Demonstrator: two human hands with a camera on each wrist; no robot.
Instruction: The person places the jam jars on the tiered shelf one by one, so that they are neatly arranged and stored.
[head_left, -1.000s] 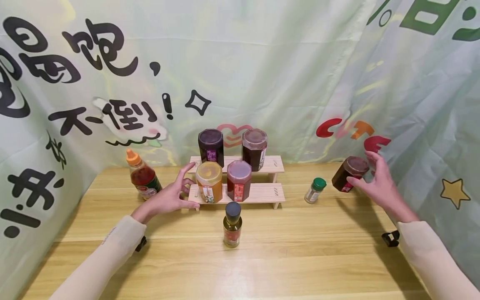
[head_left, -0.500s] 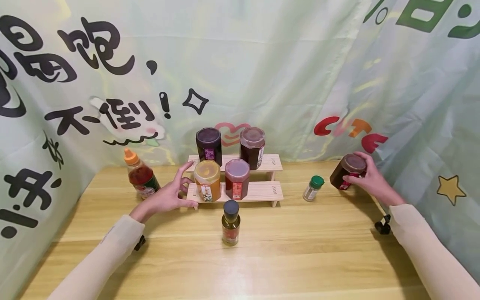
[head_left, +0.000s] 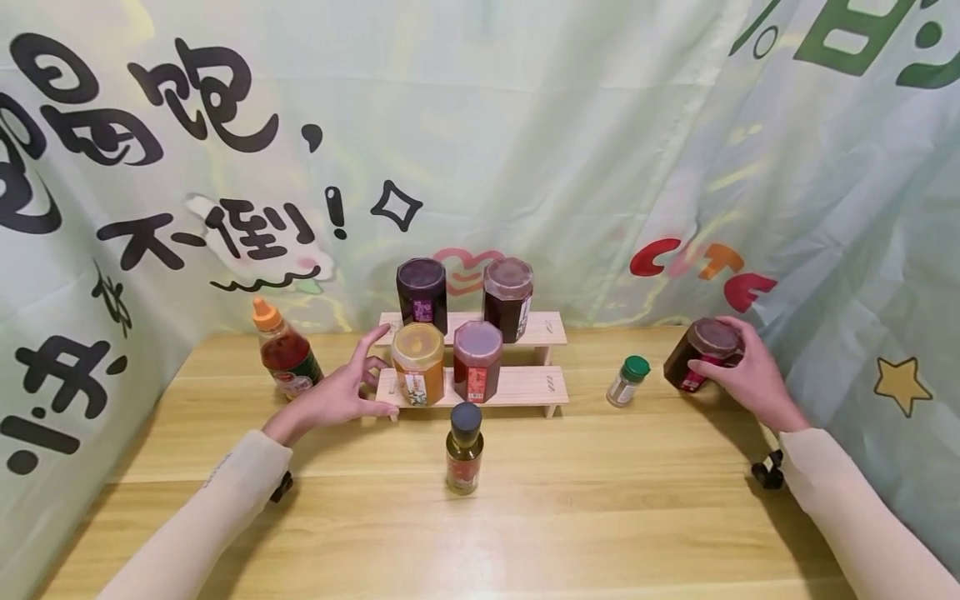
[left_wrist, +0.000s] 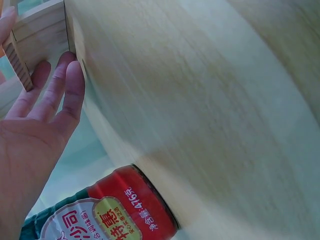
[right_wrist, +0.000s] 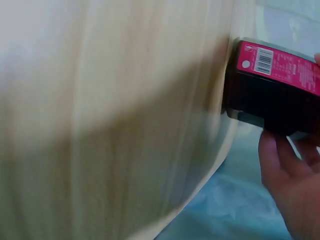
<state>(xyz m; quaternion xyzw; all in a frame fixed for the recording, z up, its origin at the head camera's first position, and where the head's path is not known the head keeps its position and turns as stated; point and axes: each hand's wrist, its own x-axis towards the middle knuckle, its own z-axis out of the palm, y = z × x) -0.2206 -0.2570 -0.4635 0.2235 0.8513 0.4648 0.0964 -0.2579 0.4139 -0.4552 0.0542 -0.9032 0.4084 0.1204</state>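
Note:
My right hand holds a dark jar with a pink label, thumb in front and fingers behind, at the table's far right. In the right wrist view the jar has its base at the wooden surface; whether it touches is unclear. My left hand grips the left end of a two-step wooden rack, thumb at the lower step and forefinger reaching to the upper one. On the lower step stand an amber jar and a red jar. Two dark jars stand on the upper step.
A sauce bottle with an orange cap stands left of the rack, beside my left wrist. In front of the rack is a dark-capped bottle. A green-capped shaker stands left of the held jar. A printed curtain hangs behind.
My right hand has come in to the left and its fingers have wrapped closer round the dark jar, which stays nearly in place. The left hand keeps its place at the rack.

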